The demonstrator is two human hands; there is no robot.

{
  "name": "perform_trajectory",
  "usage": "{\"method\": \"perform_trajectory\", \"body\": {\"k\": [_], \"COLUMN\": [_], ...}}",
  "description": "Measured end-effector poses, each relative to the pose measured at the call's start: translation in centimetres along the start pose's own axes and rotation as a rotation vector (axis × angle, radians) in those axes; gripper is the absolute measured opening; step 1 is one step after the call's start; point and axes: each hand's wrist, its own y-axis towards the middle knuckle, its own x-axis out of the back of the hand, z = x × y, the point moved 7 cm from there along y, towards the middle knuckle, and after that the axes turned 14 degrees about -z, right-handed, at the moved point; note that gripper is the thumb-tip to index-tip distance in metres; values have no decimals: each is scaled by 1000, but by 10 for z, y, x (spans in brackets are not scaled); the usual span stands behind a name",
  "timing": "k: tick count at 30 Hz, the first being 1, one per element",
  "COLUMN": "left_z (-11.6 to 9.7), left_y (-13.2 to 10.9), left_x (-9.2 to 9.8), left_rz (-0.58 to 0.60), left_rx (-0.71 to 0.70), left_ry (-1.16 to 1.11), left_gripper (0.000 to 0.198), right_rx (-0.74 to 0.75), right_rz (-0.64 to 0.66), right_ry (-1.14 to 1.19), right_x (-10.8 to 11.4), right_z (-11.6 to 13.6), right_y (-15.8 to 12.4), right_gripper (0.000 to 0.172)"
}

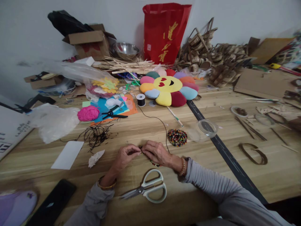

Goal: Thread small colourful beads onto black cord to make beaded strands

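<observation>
In the head view, my left hand and my right hand meet over the middle of the table, fingertips pinched together. Between them is a small dark bit, apparently cord. From under my right hand shows part of a bead string; the rest is hidden. Black cord runs from a spool down to my right wrist. A coil of multicoloured beads lies just beyond my right hand. Scissors with pale handles rest in front of me, blades pointing left.
Left of my hands lie a tangle of black cord, a white card, crumpled tissue and a phone. Black pliers sit on coloured paper. A flower cushion and a clear round lid are farther back.
</observation>
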Motion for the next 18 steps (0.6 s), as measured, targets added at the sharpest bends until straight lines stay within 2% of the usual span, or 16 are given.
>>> {"method": "perform_trajectory", "body": {"k": [18], "left_z": [-5], "left_y": [0], "left_x": [0], "left_rz": [-6], "left_rx": [-30], "left_ry": [20], "left_gripper": [6], "right_rx": [10], "right_rz": [-6], "right_ry": [-17], "right_x": [2], "right_z": [1], "right_y": [0], "right_gripper": [14]}}
